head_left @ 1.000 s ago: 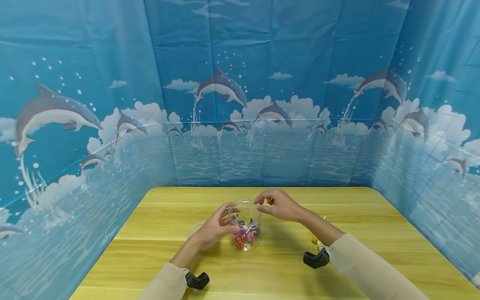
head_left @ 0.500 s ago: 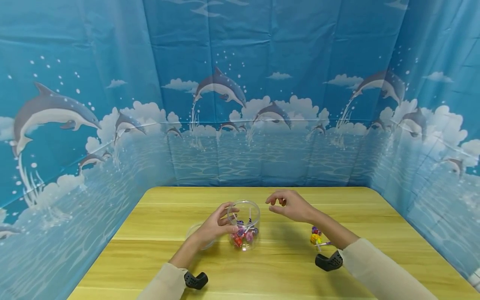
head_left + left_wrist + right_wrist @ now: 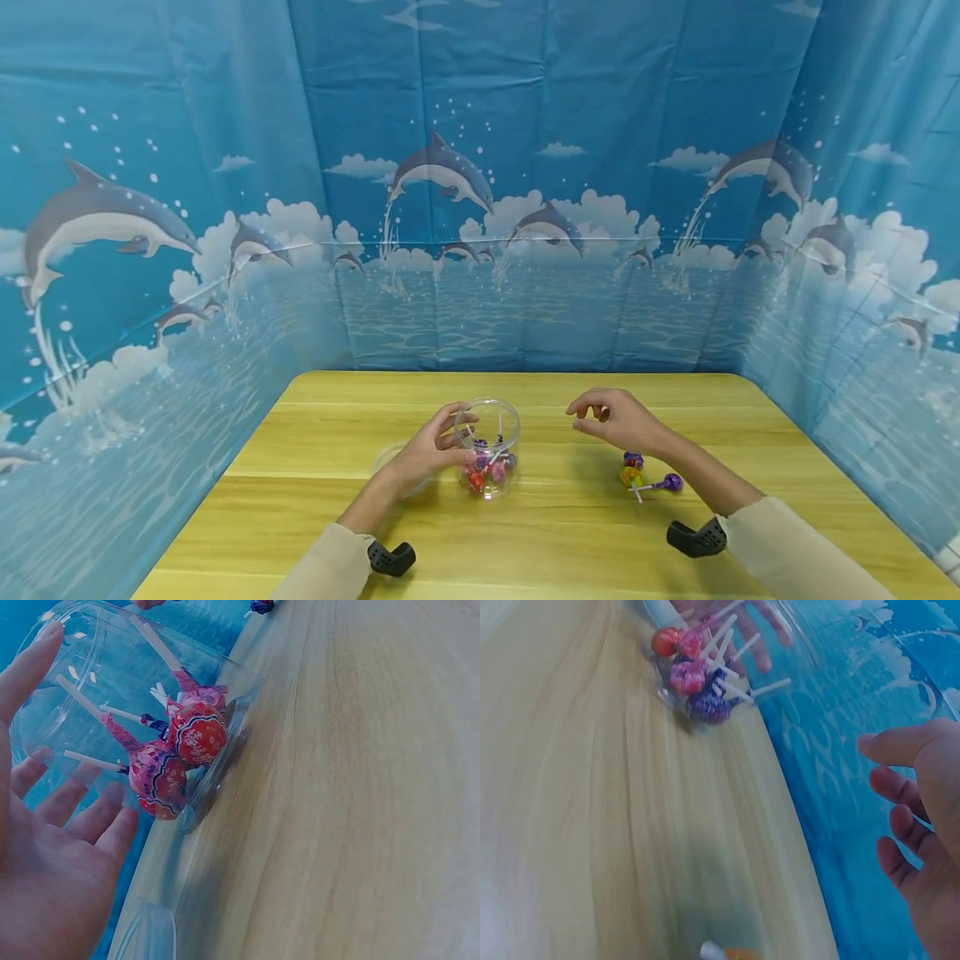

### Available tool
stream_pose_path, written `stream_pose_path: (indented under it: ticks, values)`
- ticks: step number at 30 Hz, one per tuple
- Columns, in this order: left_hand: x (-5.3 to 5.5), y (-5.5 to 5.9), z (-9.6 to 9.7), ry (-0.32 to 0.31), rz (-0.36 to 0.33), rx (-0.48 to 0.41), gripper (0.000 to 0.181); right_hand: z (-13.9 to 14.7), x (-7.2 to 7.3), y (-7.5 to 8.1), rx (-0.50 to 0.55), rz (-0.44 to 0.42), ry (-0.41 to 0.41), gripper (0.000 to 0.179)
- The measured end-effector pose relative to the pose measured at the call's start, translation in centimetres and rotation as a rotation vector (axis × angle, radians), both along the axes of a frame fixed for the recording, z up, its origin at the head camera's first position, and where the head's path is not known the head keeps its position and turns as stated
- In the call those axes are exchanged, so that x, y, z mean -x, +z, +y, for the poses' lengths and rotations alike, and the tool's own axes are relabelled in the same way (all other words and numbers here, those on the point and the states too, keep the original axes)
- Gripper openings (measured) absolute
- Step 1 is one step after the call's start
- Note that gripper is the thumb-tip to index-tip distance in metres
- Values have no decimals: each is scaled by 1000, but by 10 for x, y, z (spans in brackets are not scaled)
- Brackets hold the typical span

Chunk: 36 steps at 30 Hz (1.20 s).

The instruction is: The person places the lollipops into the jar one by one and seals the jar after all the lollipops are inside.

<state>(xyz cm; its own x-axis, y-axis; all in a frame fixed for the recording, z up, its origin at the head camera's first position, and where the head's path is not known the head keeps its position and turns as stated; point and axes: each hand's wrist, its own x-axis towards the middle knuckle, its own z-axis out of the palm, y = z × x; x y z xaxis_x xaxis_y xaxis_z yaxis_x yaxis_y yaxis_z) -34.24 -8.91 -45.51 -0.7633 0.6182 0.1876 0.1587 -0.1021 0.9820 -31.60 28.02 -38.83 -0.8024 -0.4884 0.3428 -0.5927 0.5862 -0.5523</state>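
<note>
My left hand [image 3: 426,458] holds a clear plastic jar [image 3: 513,446] at its left side, thumb in front and fingers behind. The jar is upright and has no lid on it. Red, pink and purple wrapped lollipops [image 3: 199,735] lie at its bottom, white sticks pointing up. To the right of the jar, my right hand [image 3: 618,421] is raised over the table with loosely bent fingers and nothing between them. Below it on the table lie a purple lollipop [image 3: 672,482], a yellow lollipop [image 3: 632,476] and a dark purple lollipop [image 3: 633,459].
A clear round lid [image 3: 386,457] lies on the wooden table [image 3: 555,542], partly hidden behind the left hand. A blue dolphin-print curtain [image 3: 480,317] stands around the table's back and sides.
My right hand has moved away from the jar's rim to the right, toward the loose lollipops, which its forearm no longer covers. The left hand and jar have stayed in place.
</note>
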Motion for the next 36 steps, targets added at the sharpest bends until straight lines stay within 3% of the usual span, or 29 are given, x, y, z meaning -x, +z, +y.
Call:
stream_pose_path:
  ticks: [10,18,36]
  values:
    - [2,-3,-1,-1,15,-3,75,32,-13,-12,36,-21,-54,13]
    - [-1,1,0,-1,11,3,76,56,-25,-30,63,-81,-155,20]
    - [0,0,-1,-6,-5,-15,78,91,-19,-56,21,-85,-317,19]
